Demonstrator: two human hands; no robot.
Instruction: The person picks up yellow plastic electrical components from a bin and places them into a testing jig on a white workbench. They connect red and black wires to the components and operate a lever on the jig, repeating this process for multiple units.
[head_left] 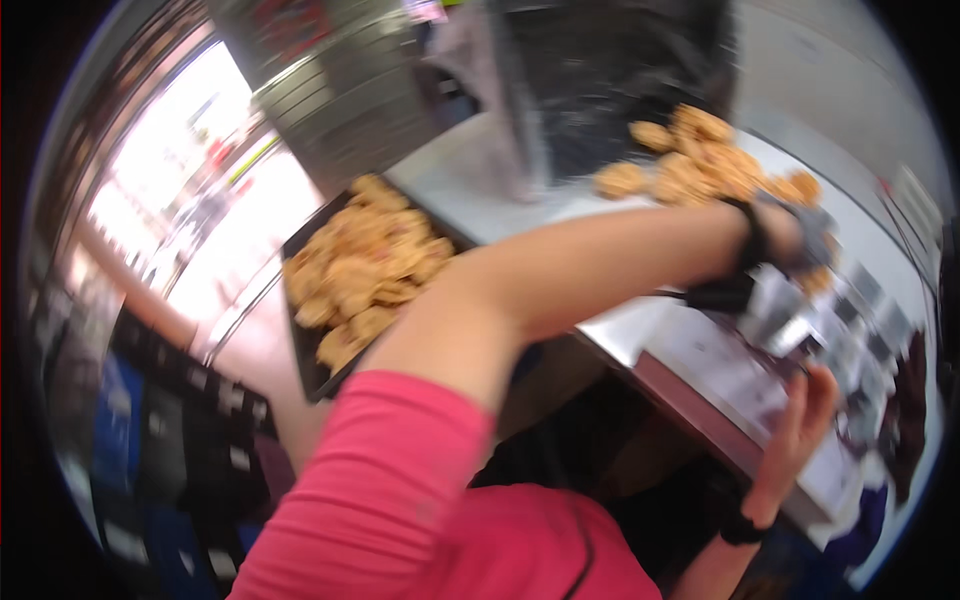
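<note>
The picture is blurred by motion. My left arm, in a pink sleeve, reaches across to the right. My left hand [800, 235], in something grey with a black wrist strap, is at the near edge of a pile of golden fried pieces [700, 165] on the white table [480, 190]. Whether it holds a piece is hidden by the blur. My right hand [812, 400], with a black wristband, curls its fingers on the near edge of a flat white-and-grey sheet [740, 370] lying at the table's front edge.
A dark tray [305, 345] heaped with more golden fried pieces [365, 260] sits to the left, lower than the table. A black bag or container [620, 80] stands behind the pile. Dark and blue crates [160, 430] are at the lower left.
</note>
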